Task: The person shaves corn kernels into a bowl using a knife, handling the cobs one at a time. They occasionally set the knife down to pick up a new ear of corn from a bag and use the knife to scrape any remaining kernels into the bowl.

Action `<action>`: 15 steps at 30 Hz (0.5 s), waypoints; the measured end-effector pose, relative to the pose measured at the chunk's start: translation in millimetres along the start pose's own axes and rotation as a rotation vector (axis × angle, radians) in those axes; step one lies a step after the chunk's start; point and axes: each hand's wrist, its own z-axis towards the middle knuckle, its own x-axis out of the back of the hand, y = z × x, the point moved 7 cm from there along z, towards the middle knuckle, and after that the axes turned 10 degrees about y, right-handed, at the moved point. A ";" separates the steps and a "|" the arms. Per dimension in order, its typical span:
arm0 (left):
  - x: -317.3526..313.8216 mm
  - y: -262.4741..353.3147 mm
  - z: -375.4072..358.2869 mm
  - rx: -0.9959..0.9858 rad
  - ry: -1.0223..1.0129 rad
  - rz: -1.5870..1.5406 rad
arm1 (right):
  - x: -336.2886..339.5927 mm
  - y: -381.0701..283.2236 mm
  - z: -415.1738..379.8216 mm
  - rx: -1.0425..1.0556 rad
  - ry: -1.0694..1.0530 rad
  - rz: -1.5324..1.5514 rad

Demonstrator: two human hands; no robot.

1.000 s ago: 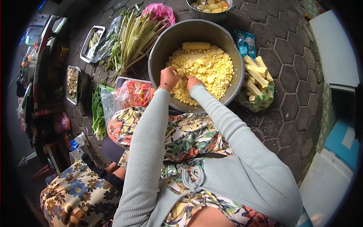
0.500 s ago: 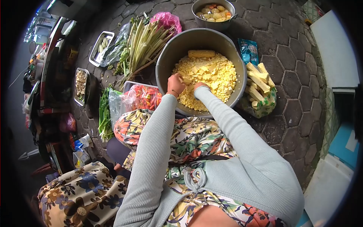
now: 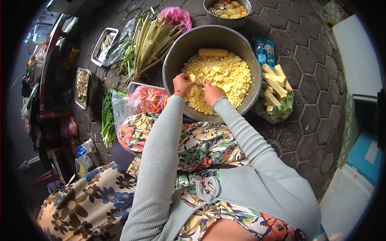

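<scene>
A big grey tub [image 3: 257, 86] holds a heap of yellow corn kernels [image 3: 237, 90] with paler yellow chunks on top. Over the left part of the heap, my left hand [image 3: 183, 84] is closed round a yellow piece [image 3: 192, 78]. Just to its right is my right hand [image 3: 212, 93], its fingers pinched together near that piece; what they hold is too small to make out. A whole corn cob [image 3: 213, 52] lies against the tub's far wall.
Around the tub are long green stalks [image 3: 150, 42], bagged red chillies [image 3: 152, 100], a blue packet [image 3: 264, 52], a bag of pale cobs [image 3: 276, 86] and a metal pot [image 3: 250, 15]. Another person's flowered clothing [image 3: 90, 201] is at the lower left.
My right hand has risen out of the corn and turned, its fingers now pinched near my left hand. My left hand has shifted slightly left and up.
</scene>
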 end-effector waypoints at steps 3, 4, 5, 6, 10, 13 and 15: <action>1.7 10.2 -2.8 -0.080 0.021 -0.029 | 1.5 -4.1 7.4 0.027 -0.002 -0.059; 1.8 14.6 -3.1 -0.129 0.043 -0.076 | 4.6 -5.5 7.7 0.026 -0.003 -0.064; 0.2 15.0 -2.7 -0.127 0.042 -0.081 | 8.3 -6.9 7.6 0.033 -0.009 -0.088; -1.5 14.6 -2.3 -0.116 0.037 -0.097 | 10.7 -7.2 7.1 0.040 -0.016 -0.113; -4.1 14.4 -0.8 -0.133 0.075 -0.138 | 11.4 -4.2 7.1 0.025 -0.031 -0.125; -7.4 15.6 -1.0 -0.121 0.036 -0.117 | 8.2 -1.8 6.8 -0.017 -0.046 -0.128; -9.4 14.5 -0.5 -0.156 0.049 -0.093 | -1.3 2.3 11.8 -0.077 -0.070 -0.086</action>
